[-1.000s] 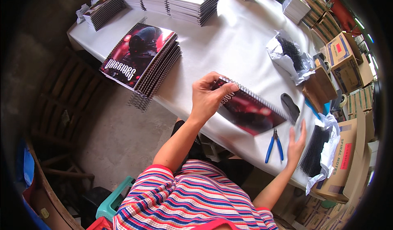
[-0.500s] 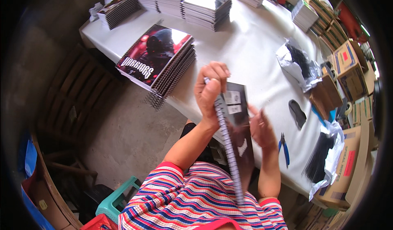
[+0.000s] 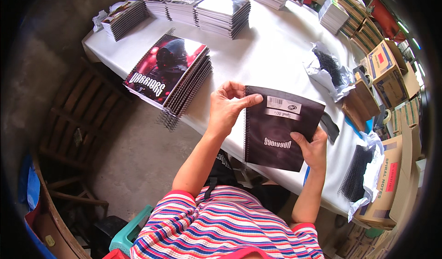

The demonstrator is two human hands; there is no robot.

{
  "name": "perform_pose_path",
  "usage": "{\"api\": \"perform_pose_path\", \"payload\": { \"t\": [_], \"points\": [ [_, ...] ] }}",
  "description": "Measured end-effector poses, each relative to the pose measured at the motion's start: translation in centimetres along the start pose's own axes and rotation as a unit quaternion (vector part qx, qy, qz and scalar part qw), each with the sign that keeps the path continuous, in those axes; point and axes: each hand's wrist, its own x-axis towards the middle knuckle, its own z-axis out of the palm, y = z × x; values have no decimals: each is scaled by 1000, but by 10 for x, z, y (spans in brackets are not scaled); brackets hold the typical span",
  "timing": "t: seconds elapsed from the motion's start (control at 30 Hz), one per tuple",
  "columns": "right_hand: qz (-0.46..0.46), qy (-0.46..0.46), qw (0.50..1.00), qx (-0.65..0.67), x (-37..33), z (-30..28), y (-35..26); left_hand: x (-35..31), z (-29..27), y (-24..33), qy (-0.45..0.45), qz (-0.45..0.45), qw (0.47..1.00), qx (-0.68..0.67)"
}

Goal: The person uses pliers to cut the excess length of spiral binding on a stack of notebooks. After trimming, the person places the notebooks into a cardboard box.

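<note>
The left hand (image 3: 225,109) and right hand (image 3: 316,150) are closed on opposite sides of one dark notebook (image 3: 276,127), above the bench (image 3: 276,42).

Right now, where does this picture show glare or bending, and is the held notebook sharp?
Head view: white glare covers the top of a far notebook pile; head view: the edges of the table bow and the corners go black; head view: the held notebook looks fairly sharp, its printing crisp.
</note>
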Motion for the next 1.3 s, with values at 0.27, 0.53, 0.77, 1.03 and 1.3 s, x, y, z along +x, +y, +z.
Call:
{"api": "perform_pose_path", "payload": {
  "t": [0.27, 0.53, 0.77, 1.03, 1.3],
  "points": [
    [-1, 57, 998, -15, -8, -2, 4, -1, -6, 11, -33, -102, 991, -82],
    [-154, 78, 968, -184, -14, -3, -3, -6, 1, 12, 14, -25, 1000, 7],
    [-230, 63, 948, -210, -15, -16, -25, -14, -1, 29, -89, 5, 995, 48],
    [-222, 55, 965, -124, -24, -10, -28, -46, 3, 49, -33, 92, 994, 40],
    [-140, -119, 876, 447, 16, 28, -17, -71, 0, 92, -142, 1, 989, -28]
  ]
}}
